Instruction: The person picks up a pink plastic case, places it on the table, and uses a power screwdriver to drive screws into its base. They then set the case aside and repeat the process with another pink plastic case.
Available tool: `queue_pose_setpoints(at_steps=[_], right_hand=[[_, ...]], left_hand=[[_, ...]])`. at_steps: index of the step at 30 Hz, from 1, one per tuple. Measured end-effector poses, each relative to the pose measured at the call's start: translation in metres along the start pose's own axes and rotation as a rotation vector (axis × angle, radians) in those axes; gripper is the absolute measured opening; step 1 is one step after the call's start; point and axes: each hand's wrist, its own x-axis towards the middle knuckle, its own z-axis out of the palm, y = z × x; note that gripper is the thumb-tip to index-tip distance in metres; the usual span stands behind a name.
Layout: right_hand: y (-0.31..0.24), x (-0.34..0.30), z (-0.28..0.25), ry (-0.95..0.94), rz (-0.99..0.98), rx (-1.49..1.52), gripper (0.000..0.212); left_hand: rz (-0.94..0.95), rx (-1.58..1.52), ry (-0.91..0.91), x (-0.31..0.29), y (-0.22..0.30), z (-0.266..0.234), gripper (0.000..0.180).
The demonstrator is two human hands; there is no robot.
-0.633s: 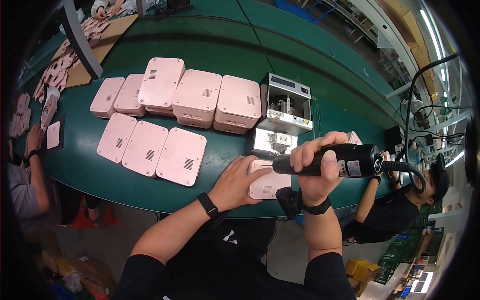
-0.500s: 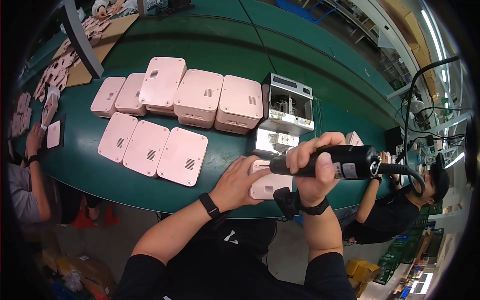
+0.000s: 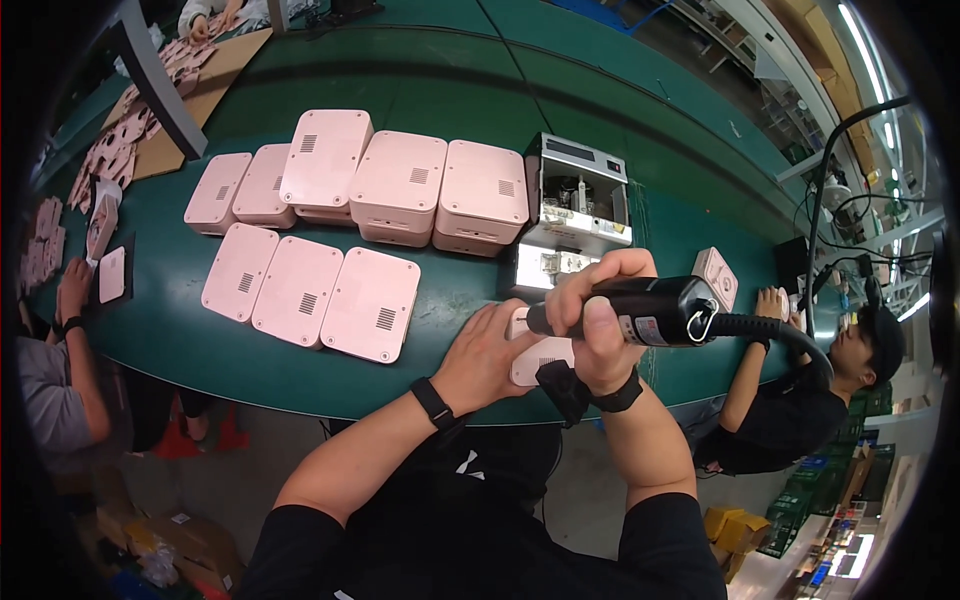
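White tube lights glare at upper right, and fisheye distortion bows the green table.

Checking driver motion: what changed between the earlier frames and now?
Right hand and the black power driver it grips moved left, uncovering more of a pink part at right. Nothing newly gripped or let go. Left hand stays on the small pink box; stacked pink boxes and metal machine unmoved.

Looks like a factory assembly workshop: has a long green worktable lined with matching pink casings, plus a corded black electric driver. Shows co-workers at both sides, stacked green crates, cardboard boxes on the floor and bright tube lights overhead.
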Motion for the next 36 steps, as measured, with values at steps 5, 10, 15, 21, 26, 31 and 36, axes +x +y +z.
queue_pose_setpoints(at_steps=[5,10,15,21,26,31,36], right_hand=[[0.004,0.0,-0.005,-0.042,0.016,-0.016,0.042],[0.002,0.002,-0.004,-0.049,0.045,0.017,0.044],[0.002,0.004,-0.004,-0.076,0.06,0.03,0.044],[0.001,0.003,-0.006,-0.102,0.072,0.041,0.044],[0.005,0.001,-0.008,-0.124,0.063,0.035,0.043],[0.002,0.003,-0.005,-0.048,0.071,0.027,0.038],[-0.026,0.016,-0.037,0.036,-0.095,0.114,0.029]], left_hand=[[0.0,0.011,0.009,-0.001,0.001,0.001,0.058],[-0.003,0.013,0.023,-0.001,0.003,0.002,0.058],[-0.011,0.005,0.024,0.0,0.002,0.002,0.06],[-0.007,-0.005,0.026,0.001,0.002,0.001,0.062],[-0.004,0.02,0.02,0.0,0.002,0.001,0.062],[0.009,0.024,0.024,0.001,0.0,0.003,0.064],[-0.029,0.058,-0.061,-0.013,-0.008,-0.017,0.079]])
